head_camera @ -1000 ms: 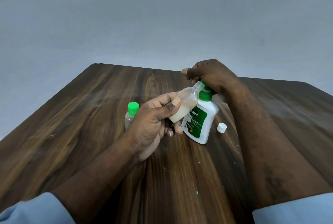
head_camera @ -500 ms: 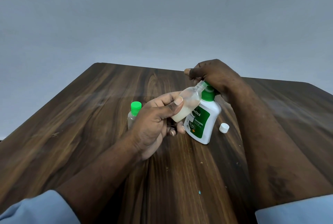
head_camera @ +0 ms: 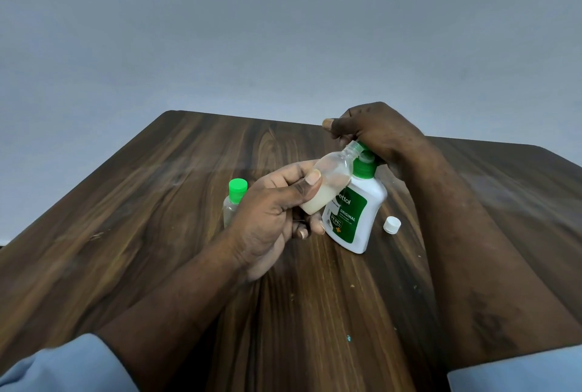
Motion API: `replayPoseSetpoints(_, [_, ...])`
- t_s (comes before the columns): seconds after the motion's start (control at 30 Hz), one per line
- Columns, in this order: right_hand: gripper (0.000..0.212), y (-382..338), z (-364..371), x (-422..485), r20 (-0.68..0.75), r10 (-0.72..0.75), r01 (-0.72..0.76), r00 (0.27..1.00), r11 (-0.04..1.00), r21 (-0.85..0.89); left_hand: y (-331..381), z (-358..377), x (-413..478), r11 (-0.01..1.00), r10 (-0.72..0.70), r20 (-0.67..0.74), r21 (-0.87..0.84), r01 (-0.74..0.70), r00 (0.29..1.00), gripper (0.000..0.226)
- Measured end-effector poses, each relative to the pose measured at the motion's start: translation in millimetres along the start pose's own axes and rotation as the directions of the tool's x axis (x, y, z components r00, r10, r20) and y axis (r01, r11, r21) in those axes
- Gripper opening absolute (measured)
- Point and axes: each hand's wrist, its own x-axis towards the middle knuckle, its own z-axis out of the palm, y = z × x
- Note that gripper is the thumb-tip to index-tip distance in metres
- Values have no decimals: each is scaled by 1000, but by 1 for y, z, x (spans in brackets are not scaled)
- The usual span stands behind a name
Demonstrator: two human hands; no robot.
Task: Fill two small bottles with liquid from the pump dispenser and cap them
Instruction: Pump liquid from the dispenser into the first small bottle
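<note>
Head view: nearest on the dark wooden worktop [head_camera: 157, 234], the left hand [head_camera: 271, 218] has its thumb and fingers clamped round a small clear plastic bottle [head_camera: 327, 183]. The bottle is uncapped and tilted, with milky liquid in its base and its mouth at the spout of the white pump dispenser with a green label [head_camera: 356, 215], just to its right. A small white screw cap [head_camera: 392, 224] lies right of that. To the left, partly behind the hand, stands a small clear bottle with a bright green cap [head_camera: 234, 199]. Farthest, the right hand [head_camera: 378, 136] curls its fingers over the green pump head.

A dark brown wood-grain table [head_camera: 151, 209] is set before a plain grey-blue wall [head_camera: 283, 29]. Small pale crumbs [head_camera: 352, 285] and a tiny teal speck [head_camera: 348, 338] are scattered on its near part.
</note>
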Motion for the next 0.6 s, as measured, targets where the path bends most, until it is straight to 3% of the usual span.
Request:
replayPoseSetpoints(0.23, [28,2,2,-1,24,-5,5,1000,1000,-7,-2,0,1,1000,2,-24,16,-2,1000,38])
replayPoseSetpoints(0.6, [21,0,0,1,4,0,0,1000,1000,-1,0,0,0,1000,12,3,3,-12,1000,36])
